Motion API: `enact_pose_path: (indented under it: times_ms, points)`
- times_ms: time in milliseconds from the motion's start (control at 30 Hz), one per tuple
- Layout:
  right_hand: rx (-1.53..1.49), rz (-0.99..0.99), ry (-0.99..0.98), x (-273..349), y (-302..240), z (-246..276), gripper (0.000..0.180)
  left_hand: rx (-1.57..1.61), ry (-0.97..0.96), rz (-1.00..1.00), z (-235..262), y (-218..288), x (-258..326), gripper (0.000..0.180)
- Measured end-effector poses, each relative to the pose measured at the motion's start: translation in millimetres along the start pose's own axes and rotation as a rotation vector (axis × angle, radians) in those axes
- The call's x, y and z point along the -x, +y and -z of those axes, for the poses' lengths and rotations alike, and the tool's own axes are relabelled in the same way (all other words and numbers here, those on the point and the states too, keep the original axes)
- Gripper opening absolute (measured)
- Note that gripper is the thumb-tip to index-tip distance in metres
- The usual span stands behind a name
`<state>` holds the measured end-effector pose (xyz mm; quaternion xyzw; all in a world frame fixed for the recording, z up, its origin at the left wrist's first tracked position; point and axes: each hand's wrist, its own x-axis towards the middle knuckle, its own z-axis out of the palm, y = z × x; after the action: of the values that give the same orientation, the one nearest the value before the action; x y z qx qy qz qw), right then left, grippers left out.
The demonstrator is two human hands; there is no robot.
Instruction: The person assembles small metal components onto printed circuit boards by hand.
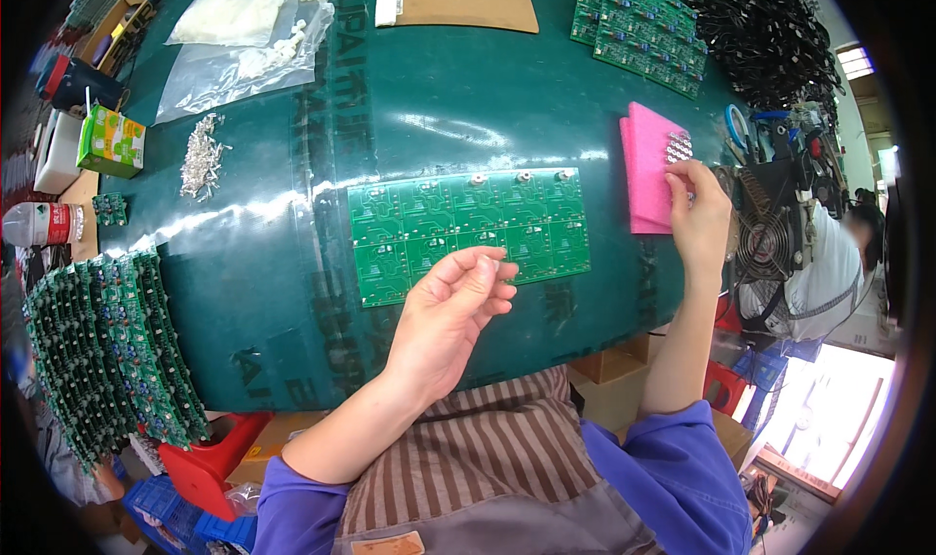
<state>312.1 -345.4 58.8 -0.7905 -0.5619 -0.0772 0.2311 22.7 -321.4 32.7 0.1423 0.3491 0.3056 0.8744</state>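
A green circuit board panel [376,263] lies flat on the table in front of me. Along its far edge stand a few small round silvery components [525,176]. Over the panel's near edge is my left hand [450,306], thumb and fingers closed in a pinch; whatever is in it is hidden or too small to make out. To the right, my right hand [700,209] pinches at the edge of a pink foam block [645,170]. Rows of small round metal parts [680,146] stick in the foam just beyond its fingertips. What these fingers grip is not visible.
Small metal-legged parts [202,160] lie piled at left, below plastic bags [244,53] of white pieces. Stacked populated boards [112,350] fill the near left; more boards [643,34] lie far right beside black cables [765,34]. A fan [765,235] stands at right.
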Motion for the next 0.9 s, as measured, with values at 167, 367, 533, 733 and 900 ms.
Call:
enact_pose_path:
  times_ms: [167, 367, 533, 733, 900]
  points:
    - [-0.356, -0.048, -0.04, 15.2, -33.2, 4.5, 0.01, 0.031, -0.062, 0.023, -1.8, -1.8, 0.7, 0.025]
    - [-1.251, -0.125, -0.365, 57.2, -117.1, -2.2, 0.013, 0.132, -0.123, 0.028, -3.3, -1.6, 1.7, 0.026]
    - [-1.255, -0.112, -0.371, 57.9, -121.5, -9.7, 0.013, 0.109, -0.121, 0.013, -1.6, -0.4, 3.9, 0.024]
    - [-0.993, 0.103, -0.323, 55.0, -127.6, -11.2, 0.016, 0.134, -0.112, -0.002, 7.0, -1.6, 4.3, 0.031]
    - [-0.94, 0.24, -0.284, 49.3, -129.2, -20.5, 0.017, 0.136, -0.111, -0.003, 7.3, 8.7, 7.8, 0.046]
